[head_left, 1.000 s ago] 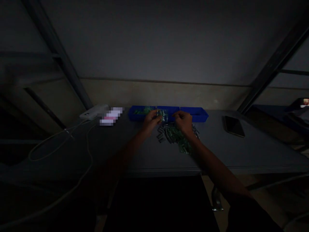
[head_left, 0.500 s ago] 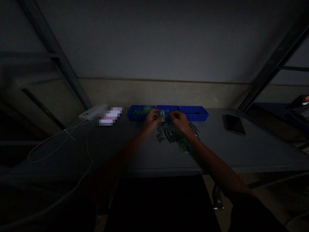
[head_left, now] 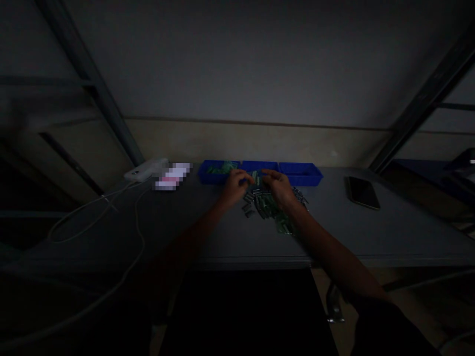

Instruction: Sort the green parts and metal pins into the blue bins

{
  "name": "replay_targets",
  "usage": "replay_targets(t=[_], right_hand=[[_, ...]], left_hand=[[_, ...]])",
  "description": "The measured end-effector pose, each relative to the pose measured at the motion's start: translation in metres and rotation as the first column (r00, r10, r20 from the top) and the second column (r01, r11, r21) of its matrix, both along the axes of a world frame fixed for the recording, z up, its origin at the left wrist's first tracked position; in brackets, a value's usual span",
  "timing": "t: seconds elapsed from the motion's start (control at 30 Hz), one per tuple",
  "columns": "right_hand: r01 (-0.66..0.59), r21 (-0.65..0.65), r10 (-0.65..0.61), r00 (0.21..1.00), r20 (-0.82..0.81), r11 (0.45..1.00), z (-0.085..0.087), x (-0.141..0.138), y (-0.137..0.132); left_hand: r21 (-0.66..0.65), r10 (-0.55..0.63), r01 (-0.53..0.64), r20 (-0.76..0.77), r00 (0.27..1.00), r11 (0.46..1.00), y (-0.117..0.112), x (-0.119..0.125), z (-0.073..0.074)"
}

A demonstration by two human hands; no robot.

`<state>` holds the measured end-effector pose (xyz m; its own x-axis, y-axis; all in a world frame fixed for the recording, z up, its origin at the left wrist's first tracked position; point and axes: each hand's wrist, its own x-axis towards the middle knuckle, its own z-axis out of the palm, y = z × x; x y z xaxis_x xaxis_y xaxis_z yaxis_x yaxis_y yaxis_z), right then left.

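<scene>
A small clear plastic bag (head_left: 256, 177) with pale greenish pieces hangs between my two hands, just in front of the middle blue bin (head_left: 260, 166). My left hand (head_left: 234, 189) is closed at the bag's left side. At its right side, my right hand (head_left: 279, 189) pinches near the edge, fingers bent; the exact contact is too dark to see. Below the hands lies a pile of short metal cylinders (head_left: 261, 208), with a filled greenish bag (head_left: 284, 225) at its near side. More filled bags (head_left: 222, 168) lie in the left blue bin (head_left: 202, 176).
The right blue bin (head_left: 306, 181) adjoins the middle one. A dark phone (head_left: 362, 192) lies on the grey table (head_left: 222, 242) at right. On the left are a white power strip (head_left: 143, 170), a blurred-out phone-like item (head_left: 172, 176) and a loose white cable (head_left: 138, 222).
The small bag has shifted slightly right and sits lower between my hands. My left fingers now reach further right; my right index finger is straighter. The view has shifted a little.
</scene>
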<state>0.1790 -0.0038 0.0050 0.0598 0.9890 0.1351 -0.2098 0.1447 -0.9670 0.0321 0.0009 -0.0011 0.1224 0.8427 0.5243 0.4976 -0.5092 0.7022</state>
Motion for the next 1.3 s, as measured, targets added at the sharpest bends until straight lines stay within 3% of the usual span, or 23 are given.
replay_targets(t=[0.13, 0.23, 0.3, 0.37, 0.43, 0.47, 0.53, 0.6, 0.73, 0.8, 0.9, 0.97, 1.03, 1.17, 1.23, 1.3], right_hand=[[0.051, 0.101, -0.075, 0.966, 0.248, 0.994, -0.005, 0.003, 0.002], [0.109, 0.329, -0.264, 0.839, 0.476, 0.938, -0.002, 0.004, -0.002], [0.096, 0.484, -0.393, 0.728, 0.563, 0.87, 0.001, 0.004, -0.007], [0.047, 0.579, -0.467, 0.644, 0.606, 0.814, 0.004, 0.002, -0.012], [-0.003, 0.625, -0.501, 0.594, 0.629, 0.781, 0.005, 0.002, -0.015], [-0.022, 0.637, -0.509, 0.579, 0.637, 0.771, 0.005, 0.001, -0.016], [-0.038, 0.651, -0.522, 0.562, 0.642, 0.758, 0.004, 0.002, -0.017], [-0.027, 0.653, -0.531, 0.558, 0.638, 0.757, 0.002, 0.002, -0.015], [0.073, 0.604, -0.519, 0.598, 0.611, 0.794, 0.001, 0.004, -0.011], [0.102, 0.507, -0.431, 0.683, 0.59, 0.856, 0.003, 0.004, -0.009], [0.069, 0.25, -0.189, 0.848, 0.495, 0.966, 0.006, 0.004, -0.007], [0.032, 0.118, -0.076, 0.916, 0.394, 0.993, 0.006, 0.004, -0.006], [0.004, 0.093, -0.033, 0.946, 0.324, 0.996, 0.004, 0.004, -0.005], [0.009, 0.223, -0.092, 0.927, 0.363, 0.975, 0.001, 0.004, -0.003], [0.058, 0.319, -0.212, 0.854, 0.476, 0.946, 0.001, 0.004, -0.004], [0.089, 0.426, -0.349, 0.731, 0.586, 0.9, 0.003, 0.005, -0.007]], left_hand=[[-0.09, -0.027, 0.024, -0.029, 0.999, 0.996, -0.002, 0.003, 0.001], [-0.24, -0.034, 0.061, 0.114, 0.993, 0.969, -0.001, 0.004, 0.003], [-0.417, -0.017, 0.139, 0.283, 0.959, 0.898, 0.0, 0.003, 0.004], [-0.566, 0.004, 0.273, 0.44, 0.898, 0.778, 0.001, 0.001, 0.006], [-0.62, 0.013, 0.397, 0.549, 0.836, 0.676, 0.002, -0.002, 0.008], [-0.619, 0.018, 0.435, 0.588, 0.809, 0.653, 0.002, -0.003, 0.009], [-0.585, 0.039, 0.455, 0.641, 0.767, 0.671, 0.001, -0.004, 0.01], [-0.523, 0.042, 0.428, 0.667, 0.744, 0.737, 0.0, -0.003, 0.01], [-0.387, 0.0, 0.313, 0.629, 0.778, 0.867, -0.002, 0.001, 0.008], [-0.322, -0.033, 0.256, 0.563, 0.826, 0.912, -0.002, 0.001, 0.007], [-0.172, -0.094, 0.174, 0.396, 0.913, 0.97, -0.002, 0.001, 0.006], [-0.059, -0.109, 0.129, 0.271, 0.956, 0.99, -0.003, 0.0, 0.006], [0.017, -0.1, 0.099, 0.181, 0.978, 0.995, -0.003, 0.0, 0.006], [0.071, -0.099, 0.09, 0.133, 0.986, 0.993, -0.002, 0.0, 0.004], [0.036, -0.092, 0.087, 0.154, 0.984, 0.996, -0.002, 0.001, 0.003], [-0.064, -0.067, 0.081, 0.195, 0.979, 0.995, -0.001, 0.001, 0.003]])
